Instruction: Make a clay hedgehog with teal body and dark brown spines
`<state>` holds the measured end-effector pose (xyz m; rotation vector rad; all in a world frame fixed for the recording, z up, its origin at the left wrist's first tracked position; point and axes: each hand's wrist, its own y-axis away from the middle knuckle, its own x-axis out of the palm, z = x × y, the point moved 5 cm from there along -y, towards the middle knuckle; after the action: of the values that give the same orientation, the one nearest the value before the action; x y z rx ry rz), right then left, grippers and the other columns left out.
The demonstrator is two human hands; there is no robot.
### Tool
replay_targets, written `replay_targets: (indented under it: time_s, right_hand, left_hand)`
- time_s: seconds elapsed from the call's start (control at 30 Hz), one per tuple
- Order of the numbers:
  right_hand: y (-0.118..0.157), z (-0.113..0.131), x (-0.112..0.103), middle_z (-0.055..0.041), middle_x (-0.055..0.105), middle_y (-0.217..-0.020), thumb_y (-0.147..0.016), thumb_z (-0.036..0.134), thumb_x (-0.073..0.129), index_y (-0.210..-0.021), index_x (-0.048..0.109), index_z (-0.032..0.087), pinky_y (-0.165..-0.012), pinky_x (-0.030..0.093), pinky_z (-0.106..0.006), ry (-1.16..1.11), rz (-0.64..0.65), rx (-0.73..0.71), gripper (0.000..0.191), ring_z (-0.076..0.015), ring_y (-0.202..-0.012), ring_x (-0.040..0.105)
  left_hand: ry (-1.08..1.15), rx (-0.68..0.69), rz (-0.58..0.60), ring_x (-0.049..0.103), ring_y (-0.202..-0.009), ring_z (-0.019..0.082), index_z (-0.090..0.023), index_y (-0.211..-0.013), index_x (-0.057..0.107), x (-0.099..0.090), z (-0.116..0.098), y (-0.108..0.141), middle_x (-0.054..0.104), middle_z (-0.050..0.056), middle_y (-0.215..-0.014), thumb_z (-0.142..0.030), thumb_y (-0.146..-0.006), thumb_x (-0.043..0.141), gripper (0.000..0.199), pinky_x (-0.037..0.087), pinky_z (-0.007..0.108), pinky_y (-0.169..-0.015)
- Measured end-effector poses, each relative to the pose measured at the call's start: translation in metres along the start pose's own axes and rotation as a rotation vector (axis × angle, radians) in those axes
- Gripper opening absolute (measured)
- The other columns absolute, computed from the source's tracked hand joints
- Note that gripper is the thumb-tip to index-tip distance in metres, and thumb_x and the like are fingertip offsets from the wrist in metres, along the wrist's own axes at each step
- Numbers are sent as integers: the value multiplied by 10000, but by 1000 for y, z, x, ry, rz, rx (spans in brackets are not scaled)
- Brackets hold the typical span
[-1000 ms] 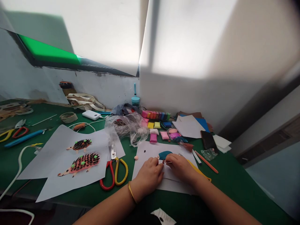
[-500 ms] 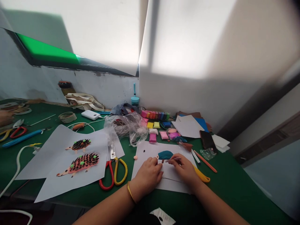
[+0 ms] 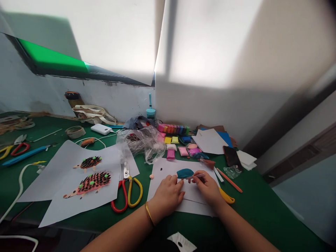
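A blue clay shape (image 3: 185, 173) with small brown pieces along its lower edge lies on a white paper sheet (image 3: 168, 166). My left hand (image 3: 168, 194) rests on the sheet, fingers bent and lying against the paper just below the clay. Pinched in my right hand (image 3: 208, 189) is a thin stick-like tool (image 3: 196, 176), its tip close to the brown piece (image 3: 189, 180) under the blue shape. A tiny dark bit (image 3: 161, 169) sits on the sheet's left part.
Red-and-yellow-handled scissors (image 3: 126, 190) lie left of the sheet, beside papers bearing two clay hedgehogs (image 3: 94, 182). Behind are clay packets (image 3: 170, 154) and a crumpled plastic bag (image 3: 147, 140). At right lie an orange stick (image 3: 229, 180), a yellow object (image 3: 227, 196) and a dark phone-like object (image 3: 232, 157).
My right hand and its tool have shifted slightly right along the blue shape's lower edge. My left fingers moved a little right. Another person's hand at the far left has left the view.
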<state>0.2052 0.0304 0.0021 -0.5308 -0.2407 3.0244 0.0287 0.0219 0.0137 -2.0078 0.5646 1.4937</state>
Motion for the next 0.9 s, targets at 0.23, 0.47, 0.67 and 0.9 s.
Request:
replay_targets:
  time_s: [0.23,0.47,0.67,0.9]
  right_hand:
    - [1,-1,4,-76,734,-871,-793,587,642,-891,586,232,-786,554,-411,-24,9,36,372,-266,-855,704]
    - [1,0,5,-67,729,-851,-819,550,625,-890,588,216,-781,545,-398,4,15,47,343,-250,-844,701]
    - [1,1,4,-62,717,-821,-835,502,624,-860,604,208,-766,539,-375,33,13,36,295,-234,-822,685]
    - [10,-1,-1,-57,716,-905,-817,383,639,-822,626,214,-781,553,-357,113,22,3,169,-223,-866,682]
  left_hand:
    - [119,-52,-41,511,-1055,257,-181,-1238,526,-5,5,3,552,102,-1117,-291,-907,541,350,431,404,-950]
    - [122,-38,-36,513,-1036,256,-196,-1199,553,-5,5,3,548,98,-1114,-288,-906,547,308,438,416,-940]
    - [129,-41,-40,513,-1029,255,-200,-1202,555,-6,6,3,544,94,-1109,-290,-898,557,317,443,423,-930]
    - [159,-54,-60,519,-1039,249,-195,-1170,576,-5,9,5,555,93,-1107,-267,-895,555,285,447,415,-945]
